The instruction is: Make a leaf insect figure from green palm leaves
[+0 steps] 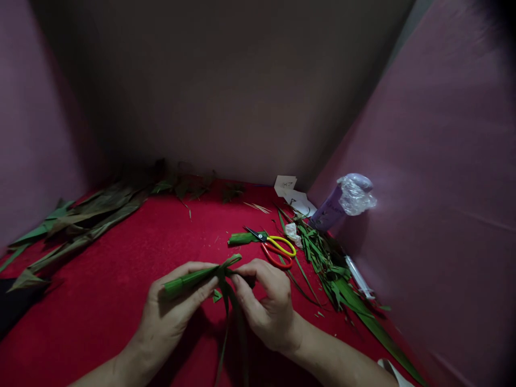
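Note:
Both my hands work low in the middle of the view over a red cloth (121, 279). My left hand (169, 312) is closed round a rolled green leaf bundle (189, 280) that lies pointing left. My right hand (268, 303) pinches a thin green leaf strip (230, 322) where it crosses the bundle; the strip's loose ends hang down toward me. A short leaf tip sticks up at the crossing. Just beyond my right hand lie scissors (278, 250) with one yellow and one red handle, blades pointing left onto another small folded green leaf piece (241, 238).
Dried brownish leaves (86, 220) are heaped along the left and back of the cloth. Green leaf trimmings (326, 263) pile at the right beside a purple bottle (332, 209) with crumpled plastic on top, white paper scraps (292, 196) and a clear tube. Purple walls enclose the sides.

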Available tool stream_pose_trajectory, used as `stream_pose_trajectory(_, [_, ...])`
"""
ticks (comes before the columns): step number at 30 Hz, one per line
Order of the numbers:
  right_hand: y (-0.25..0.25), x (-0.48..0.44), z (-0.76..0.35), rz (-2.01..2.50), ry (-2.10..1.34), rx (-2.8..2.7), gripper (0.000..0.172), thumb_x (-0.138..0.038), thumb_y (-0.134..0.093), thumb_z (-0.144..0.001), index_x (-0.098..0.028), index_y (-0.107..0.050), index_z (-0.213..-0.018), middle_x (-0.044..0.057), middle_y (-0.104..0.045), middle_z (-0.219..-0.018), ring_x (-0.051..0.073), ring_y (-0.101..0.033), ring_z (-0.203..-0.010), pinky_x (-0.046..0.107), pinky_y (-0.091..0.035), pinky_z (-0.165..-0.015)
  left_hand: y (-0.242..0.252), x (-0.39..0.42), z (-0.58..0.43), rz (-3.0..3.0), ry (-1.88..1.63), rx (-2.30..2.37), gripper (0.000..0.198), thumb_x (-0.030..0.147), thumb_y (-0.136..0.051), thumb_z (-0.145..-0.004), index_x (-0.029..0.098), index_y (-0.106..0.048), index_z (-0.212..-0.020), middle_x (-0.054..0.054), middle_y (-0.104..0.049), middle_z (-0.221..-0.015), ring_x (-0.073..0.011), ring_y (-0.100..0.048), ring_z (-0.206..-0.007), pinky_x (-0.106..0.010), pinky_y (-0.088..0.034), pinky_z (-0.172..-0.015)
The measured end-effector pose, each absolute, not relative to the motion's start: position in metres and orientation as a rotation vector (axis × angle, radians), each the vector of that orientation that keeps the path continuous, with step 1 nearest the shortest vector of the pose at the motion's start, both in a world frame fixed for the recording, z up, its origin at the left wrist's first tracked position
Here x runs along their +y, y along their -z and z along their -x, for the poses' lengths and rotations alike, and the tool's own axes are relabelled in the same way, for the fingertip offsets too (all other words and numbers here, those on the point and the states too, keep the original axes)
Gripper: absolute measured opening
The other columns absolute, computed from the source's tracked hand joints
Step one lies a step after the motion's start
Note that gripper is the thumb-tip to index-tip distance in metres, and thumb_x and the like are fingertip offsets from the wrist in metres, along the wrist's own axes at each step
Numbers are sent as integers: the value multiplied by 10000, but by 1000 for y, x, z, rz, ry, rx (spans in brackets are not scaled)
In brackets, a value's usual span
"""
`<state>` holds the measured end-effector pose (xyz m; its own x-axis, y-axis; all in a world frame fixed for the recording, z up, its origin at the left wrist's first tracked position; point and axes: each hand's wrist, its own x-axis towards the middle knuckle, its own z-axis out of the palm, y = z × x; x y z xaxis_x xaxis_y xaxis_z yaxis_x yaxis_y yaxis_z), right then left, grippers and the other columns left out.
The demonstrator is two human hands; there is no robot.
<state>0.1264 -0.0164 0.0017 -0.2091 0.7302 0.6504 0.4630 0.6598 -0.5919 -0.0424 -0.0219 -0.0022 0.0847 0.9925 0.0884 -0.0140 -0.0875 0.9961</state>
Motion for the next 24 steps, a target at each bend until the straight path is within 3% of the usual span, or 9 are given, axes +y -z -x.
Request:
stream_pose_trajectory(12, [-2,-30,-116,1014,-591,-1722,56,-153,-545,-802,-137,-596,-786,10,-583,-632,108,-523,-563,229,-417,-576,2,-29,41,-1437,-1326,1164,174,198,-658,-739,271,-673,-897,35,-715,-853,-136,-652,-780,-165,-496,-698])
stream_pose_trajectory(20, [-2,-39,-112,999,-581,-1745,104,-172,-559,-791,-152,-603,-883,17,-606,-693,130,-543,-612,257,-430,-617,2,-26,36,-1417,-1431,1123,250,111,-690,-659,287,-718,-835,38,-743,-778,-141,-678,-684,-168,-519,-621])
stream_pose_trajectory(24, [0,-39,-115,897,-512,-1848,225,-176,-515,-816,-142,-565,-1032,52,-613,-777,167,-560,-704,299,-444,-671,3,-27,36,-1369,-1393,1052,262,108,-702,-646,288,-725,-834,30,-744,-797,-159,-680,-705,-196,-526,-649])
